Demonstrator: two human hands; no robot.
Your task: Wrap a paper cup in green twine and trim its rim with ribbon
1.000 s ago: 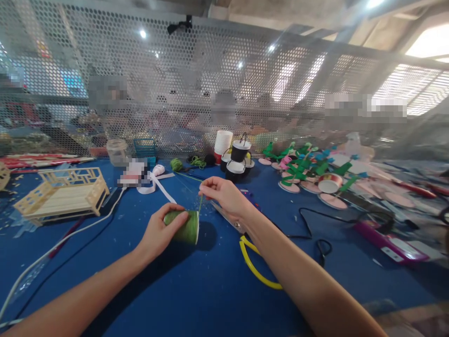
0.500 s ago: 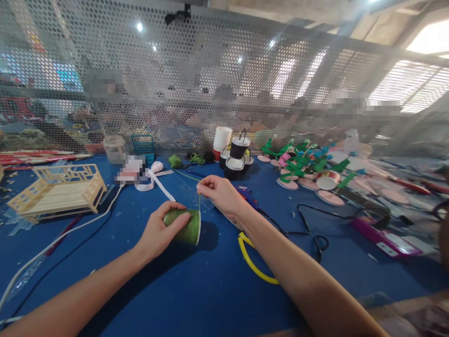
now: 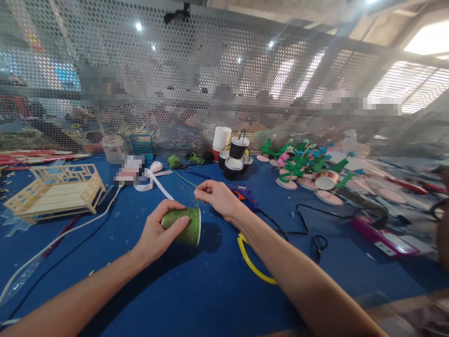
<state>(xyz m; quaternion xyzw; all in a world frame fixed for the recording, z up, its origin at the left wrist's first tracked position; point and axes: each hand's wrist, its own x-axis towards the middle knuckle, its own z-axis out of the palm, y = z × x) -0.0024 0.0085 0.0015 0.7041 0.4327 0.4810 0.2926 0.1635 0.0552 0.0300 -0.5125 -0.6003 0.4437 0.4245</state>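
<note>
My left hand is closed around a paper cup lying on its side in the air, its wall covered in wound green yarn and its white rim facing right. Just above that rim my right hand pinches a strand of green yarn between thumb and fingers. The strand runs back across the table toward a green yarn ball. Behind my right wrist lies a blue glue gun with a black cord.
A small wooden bed-like frame and a white ribbon lie to the left. Stacked paper cups and black lidded buckets stand behind. Right are a yellow ring, a purple power strip and several green paper pieces.
My right hand has come slightly down and left with the yarn, closer to the cup's rim. The cup has turned or shifted a little in my left hand.
</note>
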